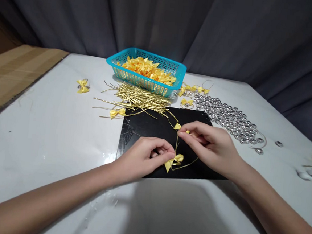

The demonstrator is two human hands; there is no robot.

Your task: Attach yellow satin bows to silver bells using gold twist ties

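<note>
My left hand (148, 154) is closed in a pinch on a yellow ribbon bow (179, 158), low over a black mat (144, 125). A thin gold cord (177, 144) runs up from this bow to my right hand (211, 143), whose thumb and forefinger are pinched on it. More of the cord loops out to the right below the fingers. Just behind the right fingertips shows a second yellow bow (177, 126), partly hidden; I cannot tell whether the fingers touch it. Another bow with gold cord (117, 113) lies at the mat's back left corner.
A blue basket (110, 61) full of yellow bows stands at the back. Before it lies a heap of gold cords (141, 97). Silver beads (229, 118) spread over the right side of the white table (48, 129). One beaded bow (82, 86) sits far left, several near the basket.
</note>
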